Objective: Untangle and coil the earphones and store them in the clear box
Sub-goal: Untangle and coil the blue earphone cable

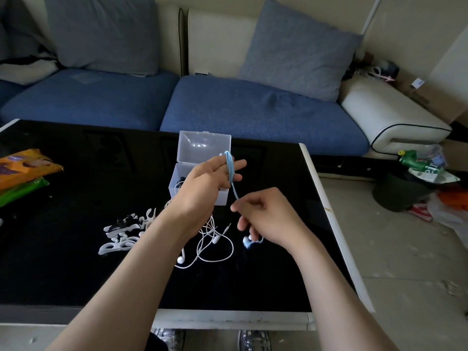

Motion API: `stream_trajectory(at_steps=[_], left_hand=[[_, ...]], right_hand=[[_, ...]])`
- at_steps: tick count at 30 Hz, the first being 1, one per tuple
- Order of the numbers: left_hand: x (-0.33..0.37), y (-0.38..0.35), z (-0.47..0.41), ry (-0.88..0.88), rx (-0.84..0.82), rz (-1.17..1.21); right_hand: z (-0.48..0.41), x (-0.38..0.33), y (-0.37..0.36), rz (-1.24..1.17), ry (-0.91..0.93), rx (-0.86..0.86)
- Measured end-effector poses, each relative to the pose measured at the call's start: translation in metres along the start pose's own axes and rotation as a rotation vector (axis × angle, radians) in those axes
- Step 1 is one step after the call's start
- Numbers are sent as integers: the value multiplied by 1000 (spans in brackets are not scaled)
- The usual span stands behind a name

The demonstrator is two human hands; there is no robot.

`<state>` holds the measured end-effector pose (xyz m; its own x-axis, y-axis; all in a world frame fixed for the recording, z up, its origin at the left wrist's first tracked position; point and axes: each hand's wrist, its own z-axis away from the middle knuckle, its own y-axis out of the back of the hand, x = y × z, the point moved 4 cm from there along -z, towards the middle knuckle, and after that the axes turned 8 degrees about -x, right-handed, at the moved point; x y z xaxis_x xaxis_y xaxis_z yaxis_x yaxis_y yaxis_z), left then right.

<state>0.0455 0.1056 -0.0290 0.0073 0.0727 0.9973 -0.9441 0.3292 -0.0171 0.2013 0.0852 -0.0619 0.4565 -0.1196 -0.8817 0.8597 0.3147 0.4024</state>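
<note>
The light-blue wired earphones (pixel 230 166) are wound in several loops round the outstretched, slightly spread fingers of the left hand (pixel 205 181), raised just in front of the small clear plastic box (pixel 220 197) with its hinged lid (pixel 202 145) standing open. The thumb is hidden, so I cannot tell whether it pins the loops. The right hand (pixel 271 214) pinches the free run of cable between thumb and forefinger, its other fingers curled, and the pale-blue earbuds (pixel 247 242) dangle beneath it, just above the table.

The likely trouble is the coil sliding off those straight fingers if the right hand pulls too hard or the fingers close together. The hanging buds could also snag the tangled white wired earphones (pixel 215 247) lying right below and drag them along. A loose coil may spring open once dropped in the box, where something dark already lies.

The surface is a glossy black glass table (pixel 266 279) with a white edge, carrying white flat plastic cord winders (pixel 126 234), an orange packet (pixel 25 165) and a green packet (pixel 20 191) at the left. Behind it stands a blue-seated sofa (pixel 253 110) with grey-blue cushions (pixel 298 51), and a dark, overfull waste bin (pixel 397 191) sits on the tiled floor to the right
</note>
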Motion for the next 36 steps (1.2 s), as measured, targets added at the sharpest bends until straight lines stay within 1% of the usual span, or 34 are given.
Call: stream_trajectory(at_steps=[2,3,5,7,10,12,14,17,20,23,26,28,31,34,36], left_hand=[[-4,4,-3,12,21,-154],[-7,3,-2,27,9,-229],[-12,0,-1,45,-48,-399],[-16,-2,0,65,-117,-547],[-16,-6,0,92,-205,-453],[-12,-8,2,97,-252,-375],[-9,-12,4,90,-283,-299],[-6,-17,4,71,-306,-152],[-7,-17,3,61,-279,-46],[-5,-18,5,50,-269,25],[-1,-15,4,23,-192,135],[0,-11,2,9,-120,156],[0,-6,3,-15,7,14],[-4,0,1,-44,114,-127],[-7,1,-1,-65,149,-233]], right_hand=[[3,-6,-3,16,30,-52],[5,-9,-3,7,68,-51],[8,-15,1,-23,153,9],[10,-18,8,-51,214,130],[11,-15,23,-208,219,299],[12,-12,29,-266,205,385],[14,-11,32,-283,184,442],[14,-7,33,-289,135,479],[11,-5,33,-270,94,454],[7,-1,30,-313,33,379],[5,2,24,-298,-38,266],[5,1,18,-270,-65,193],[4,-3,6,-246,-57,93],[1,-1,0,-150,4,70],[-2,-2,-3,-93,54,59]])
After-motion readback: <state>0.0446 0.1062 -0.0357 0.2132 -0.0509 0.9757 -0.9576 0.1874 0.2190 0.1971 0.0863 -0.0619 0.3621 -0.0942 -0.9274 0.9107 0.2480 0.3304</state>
